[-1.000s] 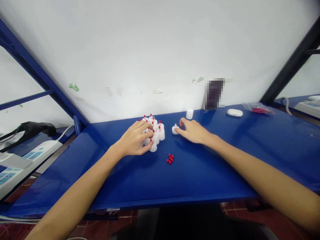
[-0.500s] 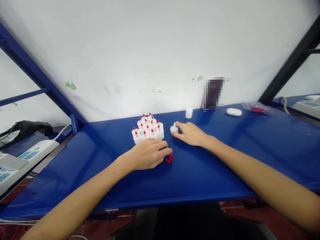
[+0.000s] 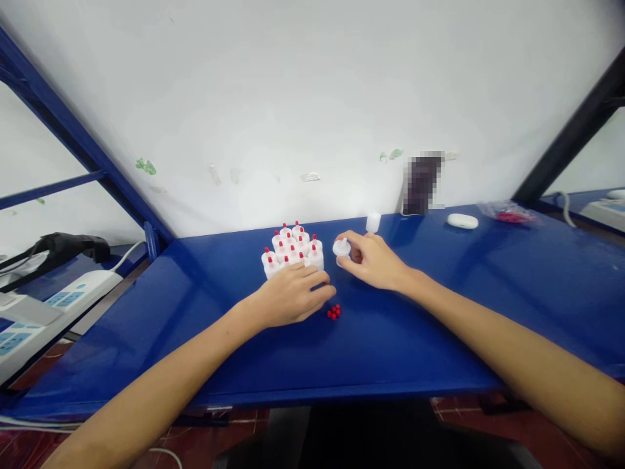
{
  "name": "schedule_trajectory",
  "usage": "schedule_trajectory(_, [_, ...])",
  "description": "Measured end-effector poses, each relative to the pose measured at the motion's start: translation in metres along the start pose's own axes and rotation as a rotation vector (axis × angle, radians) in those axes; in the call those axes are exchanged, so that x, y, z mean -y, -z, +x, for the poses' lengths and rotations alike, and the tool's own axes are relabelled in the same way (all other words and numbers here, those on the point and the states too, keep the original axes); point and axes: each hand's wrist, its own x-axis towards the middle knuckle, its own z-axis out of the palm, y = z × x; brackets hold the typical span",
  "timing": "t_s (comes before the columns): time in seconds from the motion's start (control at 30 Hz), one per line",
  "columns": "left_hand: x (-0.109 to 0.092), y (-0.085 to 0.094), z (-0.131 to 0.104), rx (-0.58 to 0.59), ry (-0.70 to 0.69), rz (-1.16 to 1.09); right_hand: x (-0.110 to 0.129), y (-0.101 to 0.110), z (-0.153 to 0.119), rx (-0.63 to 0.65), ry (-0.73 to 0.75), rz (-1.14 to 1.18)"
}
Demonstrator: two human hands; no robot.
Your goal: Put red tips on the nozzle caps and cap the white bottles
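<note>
My right hand (image 3: 368,257) is closed round a small white squeeze bottle (image 3: 341,247) with a pointed nozzle and no red tip; the bottle leans a little. My left hand (image 3: 300,293) is beside a tight group of similar white bottles (image 3: 288,251), which stand upright with red tips on their nozzles. Its fingers are bent and drawn together, and whatever is between them, if anything, is hidden. Several loose red caps (image 3: 334,312) lie on the blue table (image 3: 390,345) just below the left fingertips.
Behind my right hand stands a white cylindrical piece (image 3: 374,222). A blurred dark phone-like object (image 3: 422,185) leans on the wall. To its right lie a white oval case (image 3: 462,221) and a clear bag with red contents (image 3: 510,215). A power strip (image 3: 63,306) is at the left.
My right hand has tilted the bottle slightly, and its fingers have curled further round it. My left hand stays in nearly the same place. The whole view has shifted slightly.
</note>
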Motion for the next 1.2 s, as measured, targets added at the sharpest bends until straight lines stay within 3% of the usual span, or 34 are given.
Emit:
schedule_trajectory(0.17, [0.019,0.011,-0.005,-0.421,0.183,0.007,0.013,0.002,-0.006,0.098,0.224,0.114])
schedule_trajectory(0.27, [0.024,0.011,-0.006,-0.518,0.248,-0.029,0.021,0.001,-0.008,0.055,0.332,0.093])
schedule_trajectory(0.37, [0.021,0.007,-0.007,-0.511,0.254,-0.072,0.031,-0.001,-0.009,0.070,0.346,0.101])
schedule_trajectory(0.63, [0.015,0.001,-0.007,-0.432,0.271,-0.131,0.034,0.001,-0.011,0.264,0.277,-0.021])
schedule_trajectory(0.9, [0.014,0.000,-0.007,-0.339,0.226,-0.135,0.038,-0.002,-0.012,0.132,0.271,0.048])
schedule_trajectory(1.03, [0.015,0.000,-0.008,-0.396,0.192,-0.133,0.040,-0.001,-0.011,0.114,0.241,0.149])
schedule_trajectory(1.2, [0.016,0.001,-0.007,-0.451,0.191,-0.155,0.038,0.001,-0.011,0.162,0.243,0.071])
